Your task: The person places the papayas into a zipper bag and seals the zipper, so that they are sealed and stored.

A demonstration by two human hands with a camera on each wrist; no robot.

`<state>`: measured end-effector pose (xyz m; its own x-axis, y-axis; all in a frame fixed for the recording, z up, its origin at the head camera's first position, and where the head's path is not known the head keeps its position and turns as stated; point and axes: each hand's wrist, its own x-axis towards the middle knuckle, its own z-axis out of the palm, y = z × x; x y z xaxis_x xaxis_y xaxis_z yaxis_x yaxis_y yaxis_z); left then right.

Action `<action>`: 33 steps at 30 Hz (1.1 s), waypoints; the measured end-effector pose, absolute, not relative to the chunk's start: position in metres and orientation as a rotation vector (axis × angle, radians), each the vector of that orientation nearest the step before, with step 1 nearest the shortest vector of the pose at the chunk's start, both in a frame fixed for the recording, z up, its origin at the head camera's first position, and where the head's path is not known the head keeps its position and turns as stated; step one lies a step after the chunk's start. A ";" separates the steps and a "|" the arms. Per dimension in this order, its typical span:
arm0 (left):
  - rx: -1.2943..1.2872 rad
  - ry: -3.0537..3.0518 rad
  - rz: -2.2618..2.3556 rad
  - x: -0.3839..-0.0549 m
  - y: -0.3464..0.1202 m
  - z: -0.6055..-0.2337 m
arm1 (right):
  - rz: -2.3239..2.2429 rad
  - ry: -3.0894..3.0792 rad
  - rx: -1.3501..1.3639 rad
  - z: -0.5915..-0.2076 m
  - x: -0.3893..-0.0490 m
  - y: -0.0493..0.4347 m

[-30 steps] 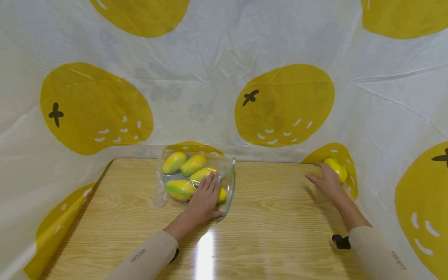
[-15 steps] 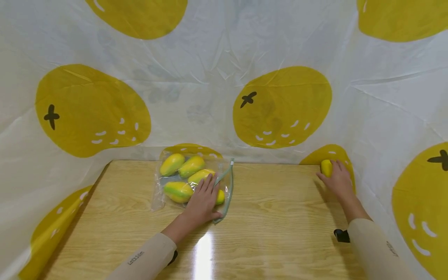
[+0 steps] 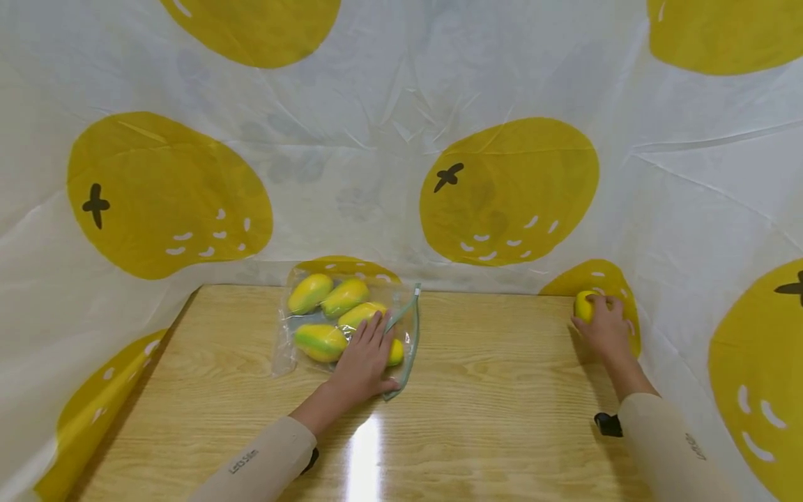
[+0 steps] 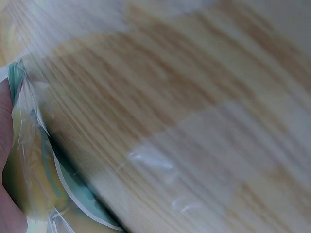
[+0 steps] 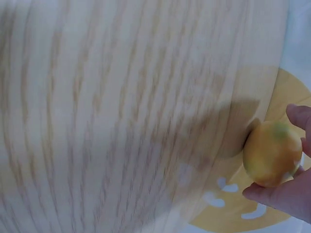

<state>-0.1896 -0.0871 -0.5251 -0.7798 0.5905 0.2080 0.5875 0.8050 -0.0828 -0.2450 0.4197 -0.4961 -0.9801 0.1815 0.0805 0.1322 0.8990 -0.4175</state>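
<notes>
A clear zip bag (image 3: 290, 348) with a green zip edge lies at the table's back, left of centre. Several yellow-green mangoes (image 3: 311, 293) are inside it. My left hand (image 3: 364, 355) rests on the bag's right part, fingers extended over the plastic, partly covering the mangoes beneath. At the far right corner my right hand (image 3: 607, 328) holds a single mango (image 3: 585, 307) between thumb and fingers. The right wrist view shows this mango (image 5: 272, 153) with the thumb on one side and fingertips on the other. In the left wrist view only part of the bag (image 4: 36, 165) shows.
The wooden table (image 3: 489, 390) carries a bright light reflection near its front. A white cloth (image 3: 351, 202) printed with large yellow fruits hangs behind the table and along both sides, close to the right hand.
My right hand has moved slightly right and closed its fingers around the mango, which has shifted a little left and turned. The left hand has stayed on the bag.
</notes>
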 end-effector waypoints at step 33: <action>-0.912 -2.765 0.004 -0.191 -0.087 -0.524 | 0.933 -2.667 -0.029 -0.523 -0.224 0.416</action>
<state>-0.1911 -0.0870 -0.5243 -0.7801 0.5872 0.2160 0.5866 0.8065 -0.0738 -0.2235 0.4157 -0.5231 -0.9503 0.1216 0.2866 -0.0834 0.7873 -0.6109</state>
